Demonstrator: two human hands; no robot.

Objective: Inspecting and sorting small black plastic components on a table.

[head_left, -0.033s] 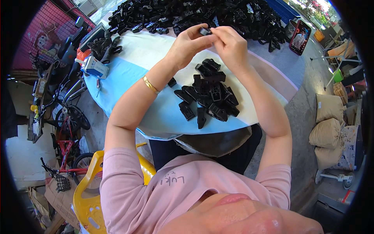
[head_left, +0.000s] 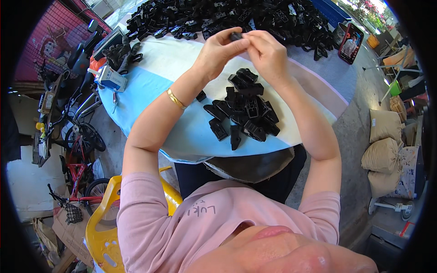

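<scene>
Between my two hands, over the far part of the table, is a small black plastic part (head_left: 236, 36). My left hand (head_left: 218, 52) pinches it between thumb and fingers. The fingertips of my right hand (head_left: 269, 51) are pinched together at its right end; what they grip there is too small to make out. Nearer to me lies a small heap of similar black plastic parts (head_left: 246, 107), with a single one (head_left: 200, 96) beside my left forearm. A much larger pile of black parts (head_left: 218, 18) spreads across the far side, just beyond my hands.
A phone (head_left: 350, 44) stands upright at the far right. At the left edge are a blue-and-white box (head_left: 112, 79) and black gloves (head_left: 122, 55). A yellow plastic chair (head_left: 104, 223), a red bicycle (head_left: 78, 173) and stuffed sacks (head_left: 382, 154) surround the cloth-covered table (head_left: 182, 136).
Both hands have shifted very slightly left, and the black part has turned a little in my fingers. The heaps lie as before.
</scene>
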